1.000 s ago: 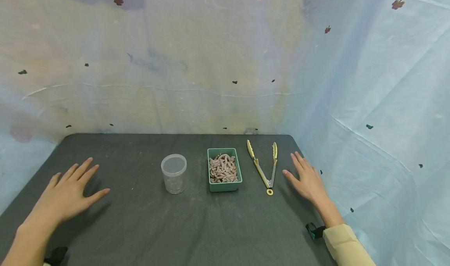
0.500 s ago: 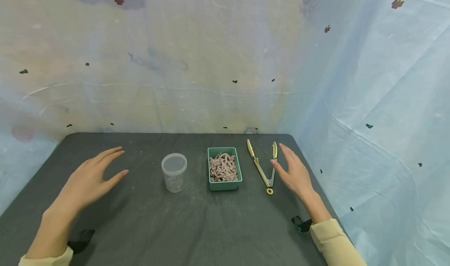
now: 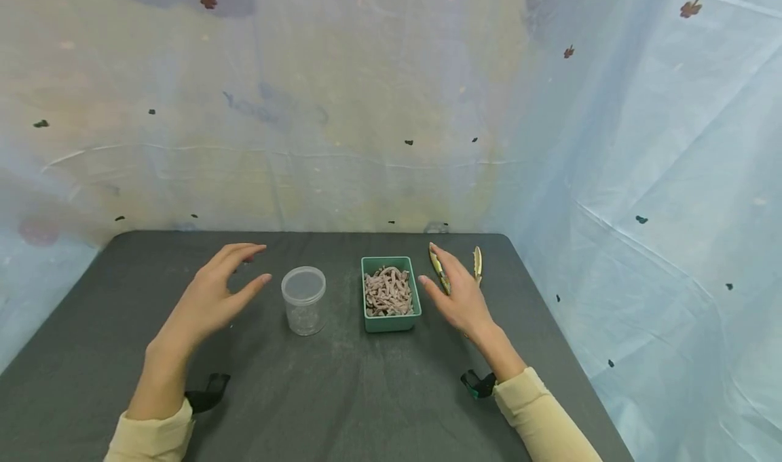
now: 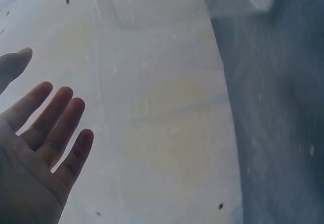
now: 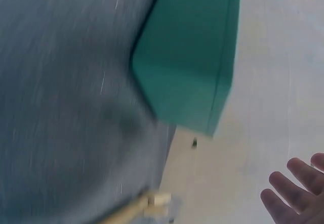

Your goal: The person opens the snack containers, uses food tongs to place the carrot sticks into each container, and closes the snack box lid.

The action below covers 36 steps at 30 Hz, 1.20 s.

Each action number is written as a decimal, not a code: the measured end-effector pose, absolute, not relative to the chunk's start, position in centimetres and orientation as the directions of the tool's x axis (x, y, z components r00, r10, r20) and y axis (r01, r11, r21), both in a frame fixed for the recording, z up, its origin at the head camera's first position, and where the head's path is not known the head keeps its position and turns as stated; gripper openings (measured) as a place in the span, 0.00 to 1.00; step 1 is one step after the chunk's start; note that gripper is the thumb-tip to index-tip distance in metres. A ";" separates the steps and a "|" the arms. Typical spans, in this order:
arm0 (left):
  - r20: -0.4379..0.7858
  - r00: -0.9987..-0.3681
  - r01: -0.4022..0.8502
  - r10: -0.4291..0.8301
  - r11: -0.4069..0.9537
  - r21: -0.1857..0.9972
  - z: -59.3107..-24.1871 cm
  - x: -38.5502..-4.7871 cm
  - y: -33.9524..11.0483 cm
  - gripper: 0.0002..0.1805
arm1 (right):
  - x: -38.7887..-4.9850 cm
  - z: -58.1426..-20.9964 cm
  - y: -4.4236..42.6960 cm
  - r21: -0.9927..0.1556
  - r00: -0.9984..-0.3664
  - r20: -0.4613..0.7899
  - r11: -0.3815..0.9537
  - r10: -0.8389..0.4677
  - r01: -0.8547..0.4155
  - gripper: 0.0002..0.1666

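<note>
A clear lidded jar stands left of a green tray that holds a heap of brownish strips. My left hand, fingers spread and slightly bent, hovers left of the jar and touches nothing. Just right of the tray hangs my right hand, covering much of the yellow-edged tongs. In the left wrist view, my left hand is empty beside the jar's edge. The right wrist view has the tray's side, a blurred tong tip and my empty right fingers.
The dark table has its back edge against a pale patterned sheet. A light blue sheet hangs along the right side. Black straps are on both wrists.
Both hands have moved inward, the left hand rightward toward the jar and the right hand leftward over the tongs to the tray's side. The jar, tray and tongs have stayed in place.
</note>
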<state>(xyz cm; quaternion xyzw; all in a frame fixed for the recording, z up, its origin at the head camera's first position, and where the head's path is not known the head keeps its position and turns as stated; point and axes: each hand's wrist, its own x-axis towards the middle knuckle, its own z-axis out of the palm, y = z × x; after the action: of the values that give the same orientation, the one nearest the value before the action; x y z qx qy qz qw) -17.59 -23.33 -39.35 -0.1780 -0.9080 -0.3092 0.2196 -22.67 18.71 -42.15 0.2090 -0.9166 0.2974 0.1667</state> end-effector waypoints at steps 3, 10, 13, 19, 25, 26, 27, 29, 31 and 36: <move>0.492 -0.848 0.471 0.198 0.710 0.525 -39.9 -18.3 -22.7 0.30 | -22.6 -42.6 16.6 -0.494 -0.853 0.411 0.708 -0.321 -0.505 0.39; 0.369 -0.892 0.446 0.260 0.639 0.627 -41.7 -19.7 -21.7 0.35 | -21.9 -43.4 12.0 -0.598 -0.845 0.356 0.597 -0.399 -0.535 0.39; 0.303 -0.906 0.422 0.295 0.618 0.663 -42.3 -19.8 -21.5 0.36 | -21.6 -43.6 10.2 -0.673 -0.838 0.330 0.514 -0.434 -0.531 0.39; 0.225 -0.910 0.402 0.349 0.604 0.689 -43.1 -20.1 -21.1 0.38 | -21.1 -44.0 6.8 -0.804 -0.837 0.255 0.375 -0.484 -0.462 0.40; 0.211 -0.895 0.419 0.392 0.581 0.698 -43.6 -20.2 -20.9 0.34 | -20.5 -44.9 4.2 -0.879 -0.858 0.137 0.338 -0.496 -0.335 0.44; 0.210 -0.894 0.420 0.396 0.577 0.700 -43.7 -20.1 -20.9 0.34 | -20.5 -45.1 3.8 -0.884 -0.861 0.117 0.343 -0.495 -0.317 0.44; 0.210 -0.893 0.421 0.398 0.573 0.703 -43.7 -20.1 -20.9 0.33 | -20.5 -45.4 3.4 -0.887 -0.862 0.103 0.346 -0.496 -0.306 0.45; 0.209 -0.891 0.422 0.404 0.562 0.712 -43.8 -20.0 -20.9 0.33 | -20.5 -45.9 2.6 -0.892 -0.865 0.084 0.351 -0.494 -0.286 0.46; 0.210 -0.889 0.422 0.408 0.551 0.720 -43.9 -20.0 -20.9 0.33 | -20.6 -46.5 2.0 -0.896 -0.865 0.085 0.342 -0.495 -0.283 0.47; 0.219 -0.883 0.432 0.415 0.533 0.728 -44.3 -20.1 -21.1 0.33 | -20.8 -47.6 1.2 -0.912 -0.870 0.114 0.297 -0.480 -0.283 0.47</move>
<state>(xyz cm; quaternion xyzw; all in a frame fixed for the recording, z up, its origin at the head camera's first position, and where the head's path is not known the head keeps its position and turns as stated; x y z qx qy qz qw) -20.09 -21.13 -44.26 -0.2418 -0.8755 -0.4183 0.0097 -20.81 1.17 -47.57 0.2383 -0.8000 0.5431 -0.0906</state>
